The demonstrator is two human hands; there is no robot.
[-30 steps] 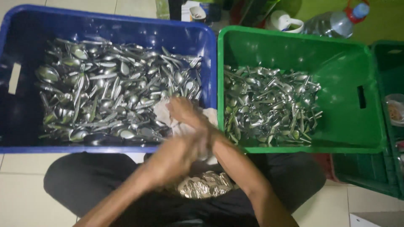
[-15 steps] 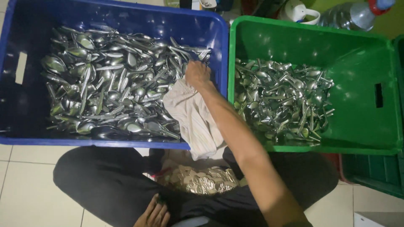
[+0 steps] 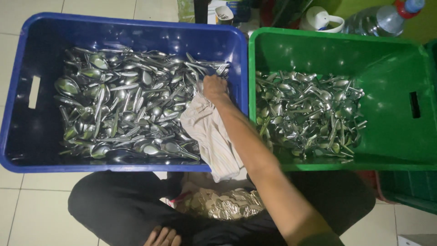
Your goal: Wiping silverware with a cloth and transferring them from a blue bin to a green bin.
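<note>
Right hand [image 3: 215, 87] reaches into the blue plastic crate [image 3: 136, 29], fingers clenched among the heaped steel spoons [image 3: 127, 105] at its right end. A beige cloth [image 3: 211, 136] hangs over the near rim. Left hand [image 3: 163, 237] rests loosely open on the lap.
</note>
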